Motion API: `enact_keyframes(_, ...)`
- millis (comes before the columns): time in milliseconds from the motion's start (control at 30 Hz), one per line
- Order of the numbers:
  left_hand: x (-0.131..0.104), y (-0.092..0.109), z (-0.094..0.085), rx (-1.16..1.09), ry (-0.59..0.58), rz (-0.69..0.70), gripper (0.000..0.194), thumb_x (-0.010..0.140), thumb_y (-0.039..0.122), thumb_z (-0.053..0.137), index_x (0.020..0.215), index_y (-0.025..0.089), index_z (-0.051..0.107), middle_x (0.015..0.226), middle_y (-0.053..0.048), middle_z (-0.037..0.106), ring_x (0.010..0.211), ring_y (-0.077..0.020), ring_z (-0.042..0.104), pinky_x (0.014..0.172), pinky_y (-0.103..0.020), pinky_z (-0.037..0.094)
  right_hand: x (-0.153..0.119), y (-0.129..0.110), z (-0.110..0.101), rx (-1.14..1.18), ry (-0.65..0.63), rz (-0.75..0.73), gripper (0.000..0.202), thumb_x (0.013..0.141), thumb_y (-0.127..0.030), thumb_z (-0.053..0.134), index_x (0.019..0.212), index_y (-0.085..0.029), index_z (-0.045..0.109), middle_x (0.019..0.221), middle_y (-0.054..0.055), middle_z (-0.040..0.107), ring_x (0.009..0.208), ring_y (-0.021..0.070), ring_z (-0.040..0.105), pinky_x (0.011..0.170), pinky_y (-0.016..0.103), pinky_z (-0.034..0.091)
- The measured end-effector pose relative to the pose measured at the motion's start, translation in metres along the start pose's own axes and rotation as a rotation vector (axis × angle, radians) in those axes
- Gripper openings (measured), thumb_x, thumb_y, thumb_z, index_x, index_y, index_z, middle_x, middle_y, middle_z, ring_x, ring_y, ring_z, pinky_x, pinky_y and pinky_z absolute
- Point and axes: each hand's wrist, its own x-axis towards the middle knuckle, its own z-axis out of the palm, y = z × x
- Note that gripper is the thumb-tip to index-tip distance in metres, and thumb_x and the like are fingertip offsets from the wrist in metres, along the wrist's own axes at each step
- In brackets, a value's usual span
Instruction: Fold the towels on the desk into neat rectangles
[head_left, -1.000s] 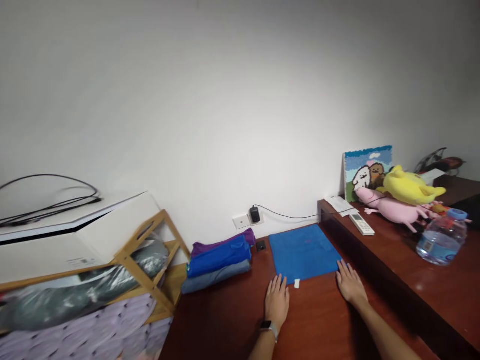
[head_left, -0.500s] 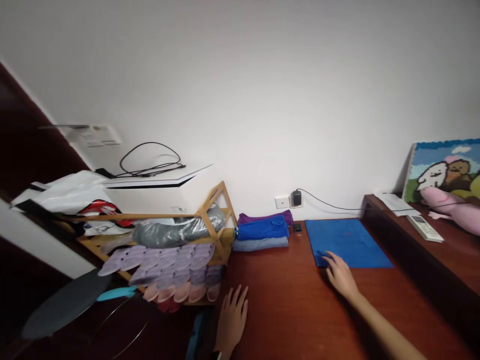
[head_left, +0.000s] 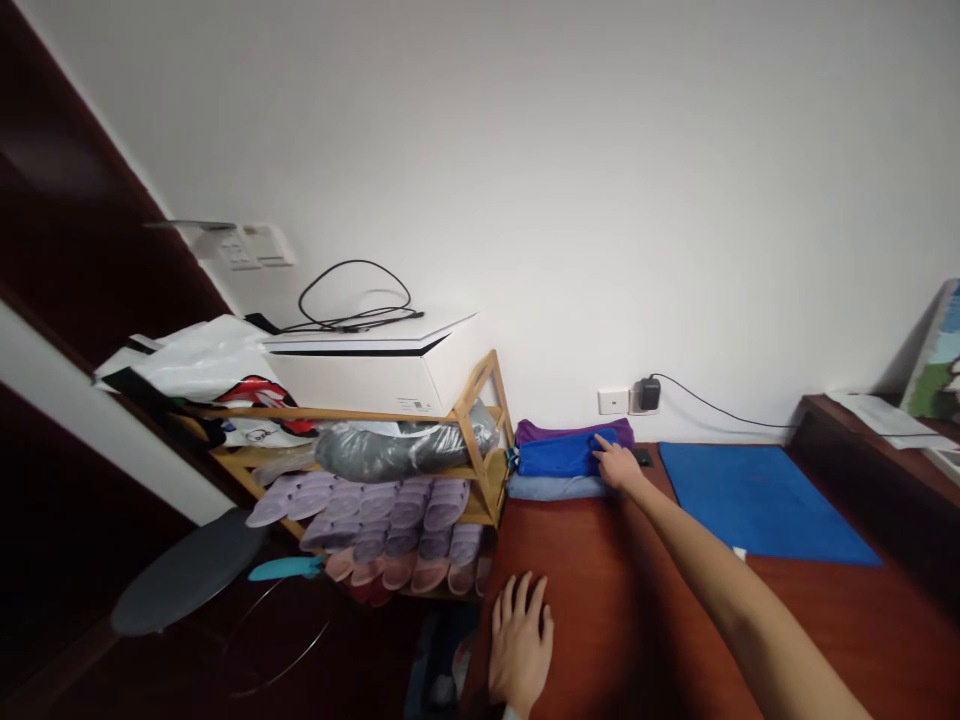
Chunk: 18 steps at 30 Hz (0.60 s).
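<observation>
head view: the right hand (head_left: 619,464) reaches across to the bright blue folded cloth (head_left: 555,455), which lies to the left of the flat blue cloth (head_left: 757,495). its fingertips are at the fold's right end, the end toward the flat blue cloth; that spot is small and partly covered, so whether they pinch the fabric or merely rest on it is hard to say. the left hand (head_left: 519,640) holds nothing; its fingers are spread on the wooden tabletop (head_left: 562,560), to the left of the flat blue cloth and nearer the wearer. the purple cloth (head_left: 529,432) shows along the wall side of the bright blue fold, the grey-blue cloth (head_left: 559,488) along its near side, both likewise left of the flat blue cloth. the bright blue one should be light, limp and hard to damage, with little slip against skin. a lone fingertip would probably drag the top layer and loosen the fold; better to take all layers between thumb and fingers at the right end, or support both ends, leaving the purple and grey-blue neighbours undisturbed
</observation>
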Motion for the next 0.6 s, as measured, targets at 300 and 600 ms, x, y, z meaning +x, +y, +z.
enact_keyframes(300,0.000,0.006,-0.002,-0.006,-0.035,-0.033,0.051,0.097,0.023,0.049,0.146,0.033,0.061,0.153,-0.003,0.059,0.145,-0.0315,0.046,0.120,-0.054,0.038,0.017,-0.012,-0.042,0.019,0.051,-0.009,0.061,0.096,-0.011,0.034,0.156,-0.006,0.044,0.171,0.018,0.028,0.126,0.0321,0.064,0.106,0.048,0.053)
enact_keyframes(600,0.002,0.006,-0.011,-0.041,0.030,-0.059,0.046,0.094,0.020,0.052,0.137,0.025,0.069,0.144,-0.008,0.066,0.140,-0.0297,0.053,0.121,-0.049,0.038,-0.086,-0.079,-0.370,0.105,1.070,-0.537,0.068,0.105,-0.023,0.037,0.169,-0.027,0.015,0.176,0.004,0.021,0.155,0.0297,0.035,0.118,0.049,0.049)
